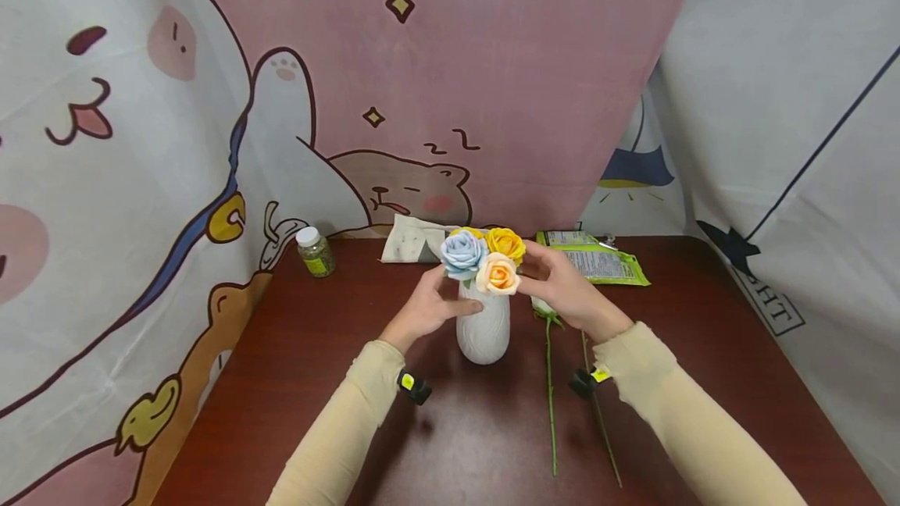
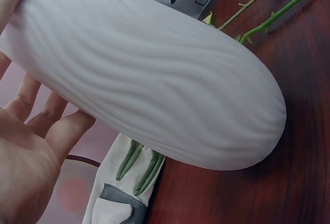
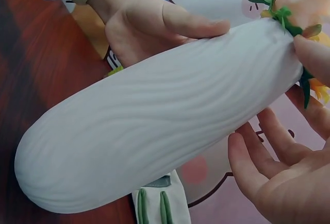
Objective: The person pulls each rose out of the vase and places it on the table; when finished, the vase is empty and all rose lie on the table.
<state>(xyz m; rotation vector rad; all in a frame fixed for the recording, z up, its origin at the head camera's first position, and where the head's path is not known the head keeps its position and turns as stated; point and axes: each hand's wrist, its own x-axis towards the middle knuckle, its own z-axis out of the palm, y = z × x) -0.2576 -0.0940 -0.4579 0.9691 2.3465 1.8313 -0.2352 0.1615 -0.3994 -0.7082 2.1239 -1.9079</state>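
A white vase with wavy ridges stands upright on the table, holding a pale blue rose, yellow roses and a peach rose. My left hand holds the vase's upper left side, its thumb across the front and the other fingers behind. On the other side, my right hand grips near the rim. Its thumb lies at the neck just below the peach rose, with its fingers behind the vase. Right of the vase, a white rose lies beneath the right hand, its green stem pointing toward me.
Another green stem lies beside the first, its upper end hidden by the right hand. Green packets lie at the back right. Behind the vase is a white-and-grey glove-like cloth. A white-capped jar stands at the back left.
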